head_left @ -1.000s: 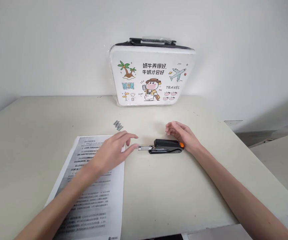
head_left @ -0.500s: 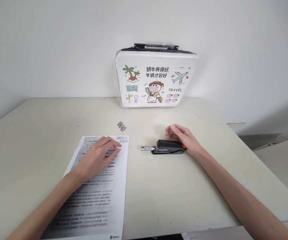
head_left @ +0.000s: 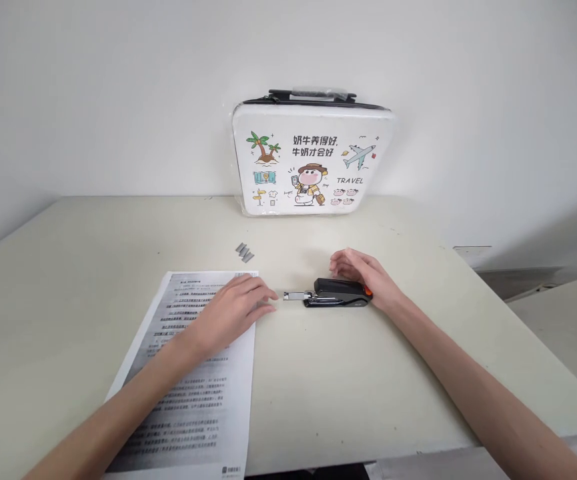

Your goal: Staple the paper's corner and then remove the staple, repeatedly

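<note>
A black stapler [head_left: 339, 293] lies on its side on the table, with its metal staple tray [head_left: 297, 296] sticking out to the left. My left hand [head_left: 238, 308] is over the right edge of a printed sheet of paper [head_left: 178, 407], thumb and fingers apart, holding nothing. Its fingertips come close to the tray's end; whether they touch it I cannot tell. My right hand [head_left: 363, 272] rests at the stapler's rear, by an orange button [head_left: 368, 291]. Its fingers curve loosely behind the stapler without gripping it.
Several strips of staples [head_left: 244, 252] lie beyond the paper's top right corner. A white carrying case [head_left: 313, 157] with cartoon prints and a black handle stands at the back against the wall. The table's front edge [head_left: 313, 472] runs close to me.
My left hand has moved right across the paper towards the stapler's staple tray. My right hand and the stapler stay in about the same place.
</note>
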The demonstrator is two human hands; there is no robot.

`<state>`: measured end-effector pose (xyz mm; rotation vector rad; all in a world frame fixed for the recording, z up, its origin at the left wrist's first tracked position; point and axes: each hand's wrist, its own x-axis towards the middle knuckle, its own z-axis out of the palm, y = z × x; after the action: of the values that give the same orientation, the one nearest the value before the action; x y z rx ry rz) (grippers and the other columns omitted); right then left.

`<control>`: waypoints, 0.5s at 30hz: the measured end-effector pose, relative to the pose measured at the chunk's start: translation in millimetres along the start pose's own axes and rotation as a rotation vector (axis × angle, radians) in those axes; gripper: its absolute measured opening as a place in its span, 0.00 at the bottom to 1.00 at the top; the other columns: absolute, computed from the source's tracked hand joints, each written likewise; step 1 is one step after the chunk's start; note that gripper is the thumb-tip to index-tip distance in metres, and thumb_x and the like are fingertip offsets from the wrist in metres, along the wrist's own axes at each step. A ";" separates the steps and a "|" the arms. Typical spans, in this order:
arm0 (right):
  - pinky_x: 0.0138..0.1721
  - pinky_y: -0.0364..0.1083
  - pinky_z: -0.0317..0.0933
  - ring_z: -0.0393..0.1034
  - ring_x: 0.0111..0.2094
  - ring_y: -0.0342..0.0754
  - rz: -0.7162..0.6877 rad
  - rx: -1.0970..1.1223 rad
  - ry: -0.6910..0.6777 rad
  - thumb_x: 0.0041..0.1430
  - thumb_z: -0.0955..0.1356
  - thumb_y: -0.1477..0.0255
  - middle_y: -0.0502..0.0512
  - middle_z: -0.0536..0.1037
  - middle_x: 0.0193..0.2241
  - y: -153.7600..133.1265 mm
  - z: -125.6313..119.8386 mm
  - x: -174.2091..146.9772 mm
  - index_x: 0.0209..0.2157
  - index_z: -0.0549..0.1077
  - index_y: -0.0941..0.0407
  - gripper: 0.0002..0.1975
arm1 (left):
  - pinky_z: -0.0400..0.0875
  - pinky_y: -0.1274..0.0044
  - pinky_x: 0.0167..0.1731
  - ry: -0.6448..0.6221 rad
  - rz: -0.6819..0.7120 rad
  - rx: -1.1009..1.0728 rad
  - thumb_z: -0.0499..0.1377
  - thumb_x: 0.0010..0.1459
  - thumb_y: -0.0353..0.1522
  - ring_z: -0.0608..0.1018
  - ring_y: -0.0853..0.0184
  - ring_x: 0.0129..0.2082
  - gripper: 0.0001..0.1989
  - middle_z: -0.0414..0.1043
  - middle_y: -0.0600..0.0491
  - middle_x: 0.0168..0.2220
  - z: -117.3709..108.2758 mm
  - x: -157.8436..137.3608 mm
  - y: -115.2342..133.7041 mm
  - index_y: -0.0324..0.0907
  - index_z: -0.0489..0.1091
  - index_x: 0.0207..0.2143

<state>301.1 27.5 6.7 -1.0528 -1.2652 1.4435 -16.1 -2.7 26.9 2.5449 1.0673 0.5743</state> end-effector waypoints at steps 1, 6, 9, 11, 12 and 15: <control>0.43 0.48 0.68 0.71 0.35 0.48 0.007 0.037 0.013 0.59 0.70 0.44 0.54 0.78 0.35 0.2 0.1 0.8 0.35 0.80 0.52 0.25 | 0.70 0.66 0.50 -0.015 0.020 -0.015 0.54 0.72 0.40 0.78 0.60 0.44 0.13 0.79 0.50 0.42 1.0 9.1 -1.6 0.46 0.77 0.42; 0.42 0.48 0.69 0.71 0.33 0.47 0.036 0.179 0.072 0.56 0.71 0.42 0.53 0.78 0.33 6.2 -3.0 7.9 0.34 0.80 0.52 0.26 | 0.70 0.72 0.41 -0.164 0.091 -0.139 0.56 0.70 0.47 0.78 0.62 0.38 0.19 0.79 0.50 0.35 1.8 45.0 -14.4 0.46 0.79 0.35; 0.41 0.48 0.69 0.71 0.32 0.47 0.036 0.212 0.082 0.55 0.71 0.41 0.53 0.78 0.32 9.2 -4.1 10.9 0.33 0.80 0.52 0.27 | 0.69 0.74 0.40 -0.205 0.103 -0.186 0.55 0.71 0.46 0.79 0.63 0.38 0.18 0.80 0.51 0.38 5.2 55.8 -12.7 0.47 0.79 0.37; 0.41 0.48 0.68 0.70 0.31 0.47 0.022 0.228 0.090 0.55 0.71 0.40 0.52 0.78 0.31 9.8 -3.9 12.0 0.32 0.80 0.52 0.28 | 0.69 0.75 0.39 -0.218 0.103 -0.196 0.54 0.72 0.44 0.79 0.64 0.38 0.17 0.80 0.51 0.38 9.4 61.3 -7.0 0.47 0.79 0.38; 0.40 0.48 0.68 0.70 0.31 0.47 0.015 0.235 0.095 0.55 0.70 0.40 0.52 0.77 0.30 9.8 -3.6 12.4 0.32 0.79 0.52 0.28 | 0.69 0.75 0.39 -0.227 0.108 -0.200 0.54 0.72 0.43 0.80 0.64 0.37 0.17 0.79 0.51 0.38 11.7 64.0 -3.7 0.47 0.79 0.38; 0.39 0.48 0.68 0.70 0.29 0.46 0.005 0.248 0.110 0.55 0.71 0.40 0.51 0.77 0.29 9.3 -2.7 13.5 0.31 0.79 0.52 0.27 | 0.69 0.76 0.39 -0.240 0.145 -0.214 0.54 0.72 0.42 0.80 0.64 0.37 0.16 0.79 0.51 0.38 18.1 72.4 4.2 0.46 0.78 0.38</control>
<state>299.9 40.7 -3.2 -0.9540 -0.9775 1.4826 41.4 44.9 30.3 2.4393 0.7043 0.3822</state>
